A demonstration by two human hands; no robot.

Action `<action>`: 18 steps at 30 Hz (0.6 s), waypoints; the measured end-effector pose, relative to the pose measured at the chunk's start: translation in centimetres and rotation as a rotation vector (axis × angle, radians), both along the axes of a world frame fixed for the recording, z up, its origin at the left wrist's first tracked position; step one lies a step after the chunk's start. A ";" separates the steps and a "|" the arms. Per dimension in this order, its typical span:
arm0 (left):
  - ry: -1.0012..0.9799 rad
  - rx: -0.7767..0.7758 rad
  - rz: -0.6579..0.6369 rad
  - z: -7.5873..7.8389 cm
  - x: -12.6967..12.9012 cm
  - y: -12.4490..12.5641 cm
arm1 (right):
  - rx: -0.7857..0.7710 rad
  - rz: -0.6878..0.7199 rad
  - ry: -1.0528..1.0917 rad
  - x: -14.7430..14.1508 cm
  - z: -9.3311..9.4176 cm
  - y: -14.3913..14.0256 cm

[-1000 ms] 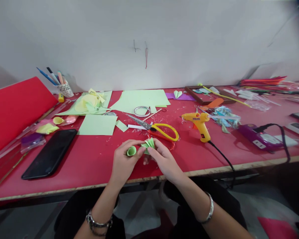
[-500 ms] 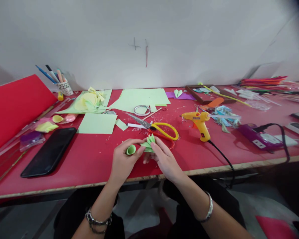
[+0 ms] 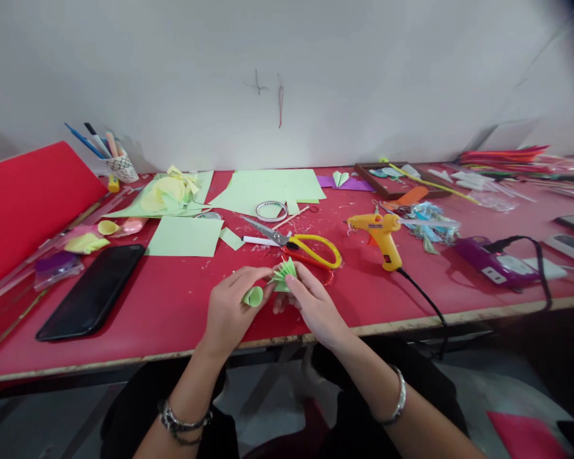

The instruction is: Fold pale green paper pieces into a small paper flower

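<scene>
Pinching pleated green paper (image 3: 283, 275) in the right hand (image 3: 316, 307), clasping rolled green paper (image 3: 253, 296) in the left hand (image 3: 227, 307), both close together in front of the scissors (image 3: 283, 240). On the red surface (image 3: 172, 293), just behind the scissors, a tape roll (image 3: 258, 213); right, a yellow glue gun (image 3: 386, 241); left, a black phone (image 3: 93, 293).

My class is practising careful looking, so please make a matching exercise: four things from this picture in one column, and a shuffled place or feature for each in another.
Things
1. Paper tube
2. Pleated paper
3. Glue gun
4. Scissors

Places or features
A. Has a black cord
B. Tucked in the left hand
C. Has red and yellow handles
D. Pinched by the right hand

Right pairs: 1-B, 2-D, 3-A, 4-C
</scene>
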State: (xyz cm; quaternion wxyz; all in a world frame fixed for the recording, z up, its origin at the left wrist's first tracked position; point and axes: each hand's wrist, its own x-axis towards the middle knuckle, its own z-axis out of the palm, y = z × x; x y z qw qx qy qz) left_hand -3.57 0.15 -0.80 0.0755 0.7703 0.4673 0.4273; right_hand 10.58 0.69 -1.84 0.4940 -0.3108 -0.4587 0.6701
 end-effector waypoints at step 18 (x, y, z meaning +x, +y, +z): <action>-0.024 0.046 0.048 0.3 -0.4 0.0 | -0.090 -0.124 0.153 0.1 -0.8 0.5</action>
